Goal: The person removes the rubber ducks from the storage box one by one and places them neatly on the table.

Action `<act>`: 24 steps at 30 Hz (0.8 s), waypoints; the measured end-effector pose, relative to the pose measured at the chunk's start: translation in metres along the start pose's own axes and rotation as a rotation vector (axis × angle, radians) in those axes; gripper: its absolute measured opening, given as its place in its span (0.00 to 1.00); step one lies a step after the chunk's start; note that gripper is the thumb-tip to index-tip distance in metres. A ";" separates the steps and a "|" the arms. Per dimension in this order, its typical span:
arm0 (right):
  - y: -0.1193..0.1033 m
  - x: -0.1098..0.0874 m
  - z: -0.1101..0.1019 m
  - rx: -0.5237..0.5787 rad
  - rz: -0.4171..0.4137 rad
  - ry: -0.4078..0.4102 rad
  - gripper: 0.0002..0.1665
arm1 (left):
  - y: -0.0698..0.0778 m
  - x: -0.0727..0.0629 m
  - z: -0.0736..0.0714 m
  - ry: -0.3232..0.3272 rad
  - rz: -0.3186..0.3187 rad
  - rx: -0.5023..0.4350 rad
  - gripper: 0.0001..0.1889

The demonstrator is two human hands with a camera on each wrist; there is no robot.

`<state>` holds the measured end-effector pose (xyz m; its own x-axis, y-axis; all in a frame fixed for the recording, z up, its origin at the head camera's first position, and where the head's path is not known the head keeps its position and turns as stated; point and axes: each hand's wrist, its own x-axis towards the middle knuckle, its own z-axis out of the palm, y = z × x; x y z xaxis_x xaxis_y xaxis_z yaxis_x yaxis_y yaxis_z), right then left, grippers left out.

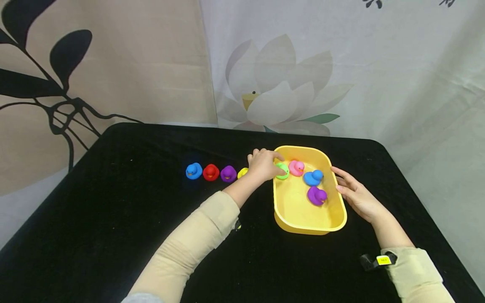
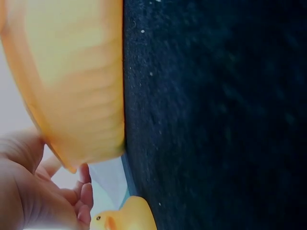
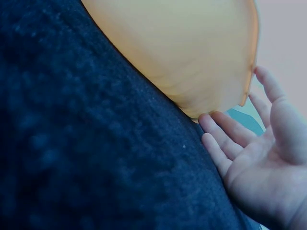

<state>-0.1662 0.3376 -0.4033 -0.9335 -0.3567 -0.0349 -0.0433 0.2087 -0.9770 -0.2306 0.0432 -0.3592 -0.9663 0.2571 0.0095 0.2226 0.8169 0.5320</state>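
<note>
My left hand reaches over the left rim of a yellow plastic bin. Its thumb and index finger pinch a light green rubber duck just inside that wall, with the thumb covering part of the duck. The other fingers stay outside the rim, as the left wrist view shows, where the green duck is hidden. On the opposite side, my right hand touches the bin's outer wall with spread, nearly straight fingertips. Inside the bin sit a pink duck, a blue duck and a purple duck.
Left of the bin, a row on the black cloth holds a blue duck, a red duck, a purple duck and a yellow duck, partly behind the left wrist. A printed curtain hangs behind the table.
</note>
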 end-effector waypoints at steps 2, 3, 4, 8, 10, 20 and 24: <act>0.001 0.000 0.000 0.001 -0.005 -0.001 0.34 | 0.002 0.000 0.001 -0.001 -0.022 0.009 0.22; 0.001 0.000 0.000 0.001 -0.008 -0.003 0.34 | 0.002 0.001 0.002 -0.002 -0.033 0.013 0.22; 0.001 0.000 -0.001 0.002 -0.012 -0.004 0.33 | 0.003 0.001 0.003 -0.004 -0.043 0.017 0.22; 0.001 0.000 -0.001 -0.001 -0.021 -0.007 0.33 | 0.005 0.002 0.004 -0.016 -0.077 0.019 0.21; 0.001 0.000 -0.001 0.002 -0.024 -0.009 0.33 | 0.006 0.002 0.004 -0.024 -0.088 0.013 0.21; 0.001 -0.001 -0.001 -0.003 -0.022 -0.012 0.33 | 0.010 0.004 0.003 -0.058 -0.138 0.000 0.19; 0.000 0.000 0.000 -0.004 -0.027 -0.014 0.33 | 0.012 0.004 0.002 -0.057 -0.149 -0.002 0.18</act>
<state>-0.1664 0.3381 -0.4035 -0.9271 -0.3747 -0.0110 -0.0704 0.2028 -0.9767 -0.2317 0.0548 -0.3549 -0.9797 0.1621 -0.1179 0.0768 0.8470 0.5261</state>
